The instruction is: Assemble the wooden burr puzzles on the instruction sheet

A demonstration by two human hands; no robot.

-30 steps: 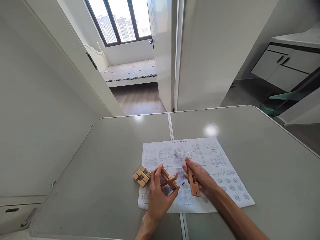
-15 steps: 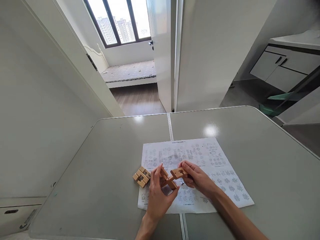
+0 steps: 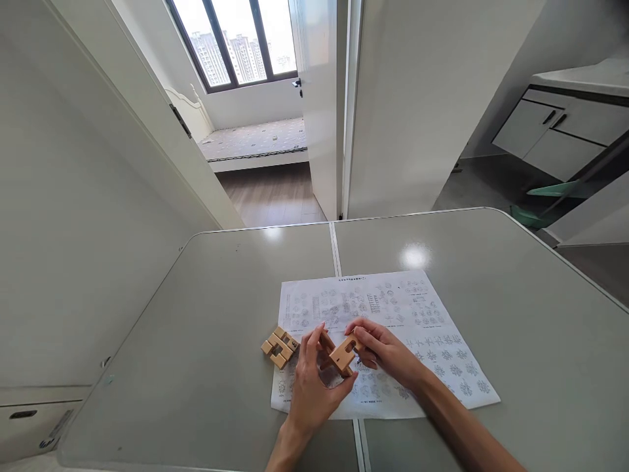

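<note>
My left hand (image 3: 314, 380) is closed round several joined wooden puzzle pieces (image 3: 326, 342), thumb at the near side and fingers at the far side. Between thumb and fingers of my right hand (image 3: 381, 347) is a flat wooden puzzle piece (image 3: 343, 354) with a slot cut through it. This piece lies across the top of the ones in my left hand; whether it is locked into them cannot be told. Beneath both hands spreads a printed instruction sheet (image 3: 393, 301) with rows of small diagrams. Left of my left hand, more notched wooden pieces (image 3: 279, 347) lie side by side, partly on the sheet.
The grey-green table (image 3: 221, 314) has a seam down its middle and a raised pale rim. A white wall (image 3: 417, 98) and an open door (image 3: 319, 98) stand beyond its far edge. White cabinets (image 3: 555, 131) are at the far right.
My right hand has moved slightly left, bringing the slotted piece over the pieces in my left hand and tilting it. The loose pieces at the left stay put.
</note>
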